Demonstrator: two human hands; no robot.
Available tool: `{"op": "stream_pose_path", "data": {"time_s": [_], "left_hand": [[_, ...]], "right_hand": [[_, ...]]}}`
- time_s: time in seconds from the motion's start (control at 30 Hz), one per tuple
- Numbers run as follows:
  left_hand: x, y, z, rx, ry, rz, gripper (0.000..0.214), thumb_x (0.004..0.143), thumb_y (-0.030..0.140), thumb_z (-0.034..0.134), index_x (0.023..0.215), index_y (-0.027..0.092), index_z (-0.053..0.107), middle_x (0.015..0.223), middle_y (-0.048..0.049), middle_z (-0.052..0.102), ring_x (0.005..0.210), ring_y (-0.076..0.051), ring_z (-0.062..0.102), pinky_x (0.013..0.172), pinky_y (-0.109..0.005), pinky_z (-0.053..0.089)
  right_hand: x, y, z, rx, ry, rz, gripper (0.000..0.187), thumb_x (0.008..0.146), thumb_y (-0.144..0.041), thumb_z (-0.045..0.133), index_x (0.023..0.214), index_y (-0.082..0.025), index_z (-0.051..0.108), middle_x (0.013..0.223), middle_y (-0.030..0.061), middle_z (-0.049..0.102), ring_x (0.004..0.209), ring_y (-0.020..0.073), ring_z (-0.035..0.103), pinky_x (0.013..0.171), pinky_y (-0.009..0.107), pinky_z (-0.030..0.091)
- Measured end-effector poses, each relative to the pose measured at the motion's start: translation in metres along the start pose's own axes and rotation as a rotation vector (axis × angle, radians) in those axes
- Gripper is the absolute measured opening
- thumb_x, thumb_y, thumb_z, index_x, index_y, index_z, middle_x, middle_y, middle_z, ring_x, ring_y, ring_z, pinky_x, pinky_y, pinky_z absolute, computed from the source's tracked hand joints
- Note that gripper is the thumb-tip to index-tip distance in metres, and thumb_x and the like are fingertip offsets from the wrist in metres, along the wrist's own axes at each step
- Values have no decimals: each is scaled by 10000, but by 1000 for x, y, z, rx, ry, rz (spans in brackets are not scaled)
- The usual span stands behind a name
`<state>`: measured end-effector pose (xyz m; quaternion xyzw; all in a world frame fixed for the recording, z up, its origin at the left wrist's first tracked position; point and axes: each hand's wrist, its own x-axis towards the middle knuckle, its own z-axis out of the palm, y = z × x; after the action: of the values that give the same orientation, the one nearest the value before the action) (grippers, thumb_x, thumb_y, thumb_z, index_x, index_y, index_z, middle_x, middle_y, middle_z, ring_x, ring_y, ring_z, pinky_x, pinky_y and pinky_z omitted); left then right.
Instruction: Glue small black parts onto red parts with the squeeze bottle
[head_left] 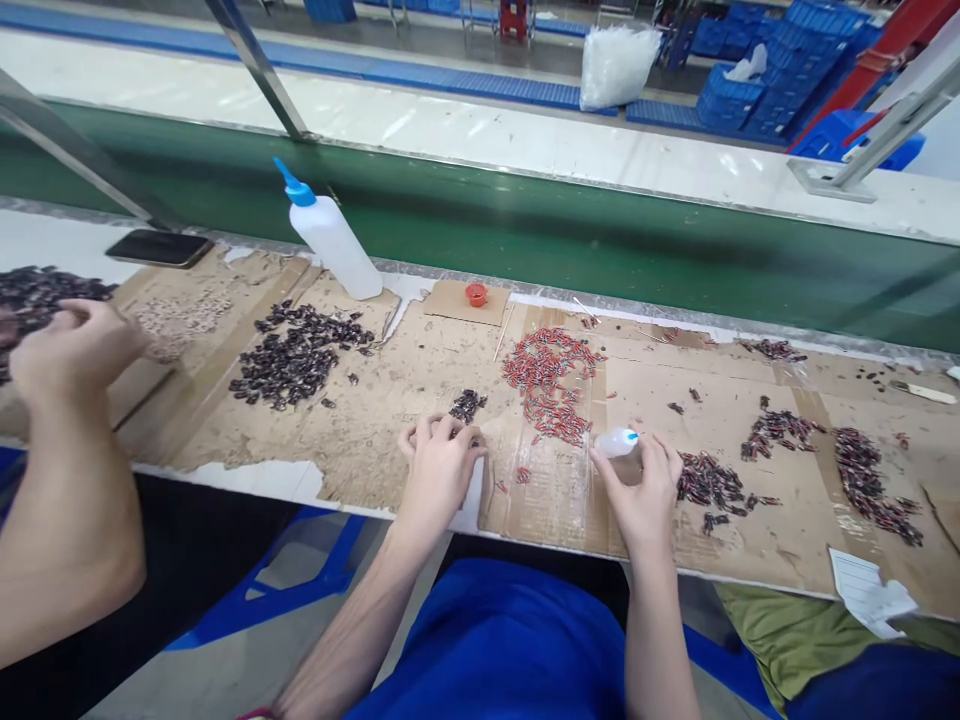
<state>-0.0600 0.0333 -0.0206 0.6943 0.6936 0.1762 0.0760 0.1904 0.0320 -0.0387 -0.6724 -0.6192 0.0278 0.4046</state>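
Note:
Near the middle of the cardboard-covered bench, my left hand (442,462) has its fingers bent down and drawn together at the cardboard; whatever they may hold is hidden. Just beyond its fingertips lies a small heap of dark little parts (468,404). My right hand (646,488) grips a small white squeeze bottle (615,442) with a blue tip, tilted on its side between thumb and fingers. Between and beyond my hands spreads a pile of small red-and-silver parts (551,375). To the right of my right hand is a heap of dark red-black parts (709,482).
A large white bottle (337,245) with a blue nozzle stands at the back left, near a larger dark pile (296,355). A red cap (476,294) sits on a cardboard piece. At far left, a co-worker's hand (75,350) reaches over dark parts. A green conveyor belt (510,225) runs behind.

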Motion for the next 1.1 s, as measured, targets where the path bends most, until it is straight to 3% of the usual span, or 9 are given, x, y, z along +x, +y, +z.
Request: {"op": "stream_pose_path", "data": {"time_s": [0.1,0.17,0.27,0.4,0.53,0.63,0.77,0.9,1.1], "left_hand": [[2,-5,5,-7,15,10,157,853,150,585,823,222,721,977,-99,694,1134,-338,450,912,-517,291],[3,-8,6,-55,15,28,174,852,131,574,806,220,716,978,-96,697,1151,-335,443,918,-512,291],[4,-4,6,-183,-15,69,205,889,155,527,815,227,704,946,-78,706,1118,-313,469,916,-496,300],[2,28,12,-447,-121,189,246,925,169,477,943,262,704,935,-45,722,1069,-262,515,919,-451,340],[0,60,29,-705,-278,268,222,916,197,529,960,277,732,949,-43,738,1032,-235,553,919,-418,391],[1,70,39,-700,-364,246,171,871,186,611,867,280,753,904,-36,754,1127,-269,536,977,-488,336],[2,65,42,-569,-264,187,156,810,156,691,786,296,755,922,-16,763,1214,-306,489,1014,-571,236],[0,55,41,-505,-175,178,152,768,167,739,852,292,758,974,-32,760,1183,-310,506,983,-546,291],[-3,52,42,-518,-219,189,231,797,126,696,948,297,735,979,-29,763,1173,-278,553,985,-519,321]], "right_hand": [[3,-5,8,115,-51,31,375,773,-523,661,942,-189,661,1082,137,698,1167,300,522,1009,520,415],[3,-7,7,248,-79,135,353,753,-495,688,933,-198,630,1080,130,706,1144,285,568,998,497,432],[-1,-7,2,519,-115,341,383,708,-482,734,921,-197,591,977,110,735,944,249,675,864,424,518],[-9,-1,-6,717,-73,451,487,624,-578,753,866,-169,643,769,69,730,698,223,677,652,339,531],[-15,1,-18,803,-18,509,492,721,-607,638,865,-139,689,753,77,713,526,150,573,466,260,421],[-18,-1,-25,890,-29,537,421,764,-516,614,946,-146,697,845,89,712,508,118,529,427,232,359],[-19,-1,-24,999,150,620,277,647,-378,720,836,-179,687,762,39,690,554,125,563,439,207,349],[-20,-5,-14,1000,189,709,279,602,-388,759,751,-168,675,687,40,691,561,142,589,443,210,372],[-24,-19,-4,722,93,608,371,633,-502,756,630,-143,663,576,37,666,481,149,568,462,260,441]]}}
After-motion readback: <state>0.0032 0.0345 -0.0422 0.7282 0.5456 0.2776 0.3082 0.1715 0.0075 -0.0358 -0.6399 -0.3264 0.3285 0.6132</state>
